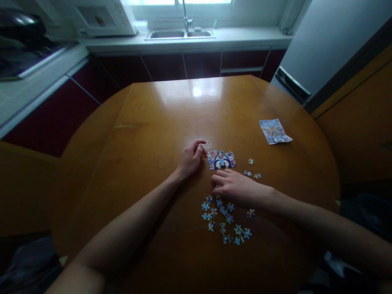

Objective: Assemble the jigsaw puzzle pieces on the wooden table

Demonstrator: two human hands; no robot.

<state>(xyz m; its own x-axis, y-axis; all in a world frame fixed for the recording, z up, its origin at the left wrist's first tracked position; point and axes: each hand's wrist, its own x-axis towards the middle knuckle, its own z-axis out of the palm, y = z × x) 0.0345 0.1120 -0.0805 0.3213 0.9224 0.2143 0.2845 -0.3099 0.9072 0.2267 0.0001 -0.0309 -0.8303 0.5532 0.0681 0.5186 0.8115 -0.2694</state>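
Observation:
A partly assembled jigsaw puzzle (222,160) lies flat on the table, showing a blue cartoon dog's face with large white eyes; its top edge is uneven. Just left of it rests my left hand (190,158), its fingers loosely curled in and its fingertips close to the puzzle's left edge. I see nothing in it. My right hand (231,183) is below the puzzle, fingers bent down and pinched over a puzzle piece (217,186) mostly hidden under them. Many loose pieces (223,210) are scattered nearer to me, partly under the right wrist.
A few more loose pieces (251,161) lie right of the puzzle. Farther right is a creased printed sheet (274,131). The wooden table (147,118) has rounded ends. Beyond it stand a counter with a sink (167,34), a microwave (101,18) and a fridge (318,45).

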